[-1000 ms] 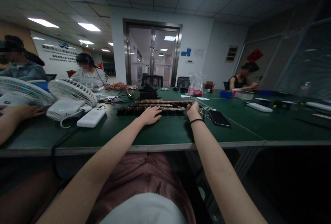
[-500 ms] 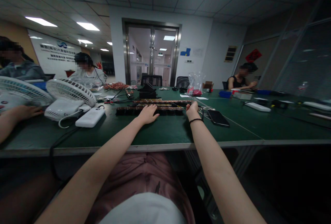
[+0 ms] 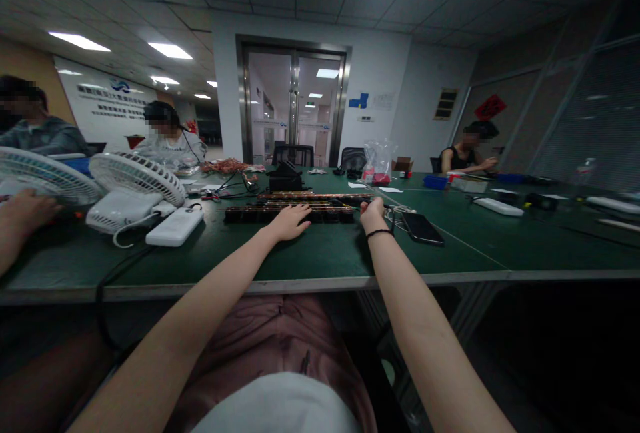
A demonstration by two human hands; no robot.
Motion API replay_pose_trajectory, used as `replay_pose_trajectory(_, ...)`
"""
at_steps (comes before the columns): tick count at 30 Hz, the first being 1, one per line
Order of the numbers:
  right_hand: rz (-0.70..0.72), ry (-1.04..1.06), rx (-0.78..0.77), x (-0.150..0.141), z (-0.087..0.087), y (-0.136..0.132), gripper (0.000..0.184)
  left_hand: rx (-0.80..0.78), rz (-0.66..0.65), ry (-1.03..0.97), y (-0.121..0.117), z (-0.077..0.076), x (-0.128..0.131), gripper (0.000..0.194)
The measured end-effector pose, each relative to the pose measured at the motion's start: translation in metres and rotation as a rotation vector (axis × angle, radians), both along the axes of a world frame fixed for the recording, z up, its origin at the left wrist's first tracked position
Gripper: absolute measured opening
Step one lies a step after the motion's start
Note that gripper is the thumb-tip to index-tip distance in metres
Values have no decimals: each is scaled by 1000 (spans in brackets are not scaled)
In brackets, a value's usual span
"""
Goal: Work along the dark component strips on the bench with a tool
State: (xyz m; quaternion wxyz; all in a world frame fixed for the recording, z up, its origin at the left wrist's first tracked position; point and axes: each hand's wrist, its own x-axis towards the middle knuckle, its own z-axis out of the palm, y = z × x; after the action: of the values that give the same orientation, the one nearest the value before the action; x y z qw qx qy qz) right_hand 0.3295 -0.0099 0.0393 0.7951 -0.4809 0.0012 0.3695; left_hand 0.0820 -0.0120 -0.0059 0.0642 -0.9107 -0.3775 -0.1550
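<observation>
Long dark trays of small parts (image 3: 250, 214) lie in rows across the green table (image 3: 320, 259) in front of me. My left hand (image 3: 289, 221) rests flat on the nearest tray with its fingers spread. At the right end of the trays my right hand (image 3: 373, 213), with a black band on the wrist, is curled; whether its fingers grip anything is hidden. A black phone (image 3: 421, 227) lies just right of that hand.
Two white fans (image 3: 137, 176) and a white power bank (image 3: 175, 226) with cables stand at the left. A neighbour's hand (image 3: 25, 209) reaches in at far left. A plastic bag (image 3: 379, 163), boxes and other seated people sit further back.
My hands have stayed on the trays. The neighbour's hand at far left has lifted and moved toward the fan.
</observation>
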Motion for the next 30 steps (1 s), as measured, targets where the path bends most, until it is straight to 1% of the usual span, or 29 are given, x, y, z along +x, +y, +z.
replay_pose_trajectory(11, 26, 24, -18, -4, 5, -6, 16, -54, -52, -3, -1, 1, 1, 56)
replay_pose_trajectory(20, 51, 17, -23, -4, 5, -7, 16, -80, -64, -4, -2, 2, 1, 55)
replay_pose_trajectory(30, 35, 58, 7, -2, 3, -3, 18, -58, -71, -7, 0, 1, 1, 53)
